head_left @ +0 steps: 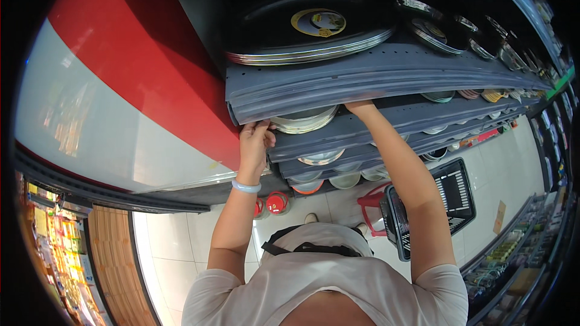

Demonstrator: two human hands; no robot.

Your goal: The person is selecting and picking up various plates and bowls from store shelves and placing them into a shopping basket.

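Note:
A stack of metal trays or plates (pixel 304 121) lies on the second shelf, partly hidden under the top shelf. My left hand (pixel 259 138) is at the left end of that shelf, fingers bent beside the stack's left rim; whether they touch it is unclear. A pale bangle (pixel 246 186) circles the left wrist. My right hand (pixel 360 106) reaches in under the top shelf's edge, to the right of the stack; its fingers are hidden, so its hold cannot be told. Above, a stack of large round steel trays (pixel 312 50), the uppermost bearing a sticker, rests on the top shelf (pixel 317 88).
A red and white panel (pixel 149 72) stands at the left. Lower shelves hold bowls (pixel 345 180). Red-lidded jars (pixel 277 203) stand on the floor. Black plastic baskets (pixel 464 190) and a red stool (pixel 372 208) are at the right, with another goods rack (pixel 512 258) beyond.

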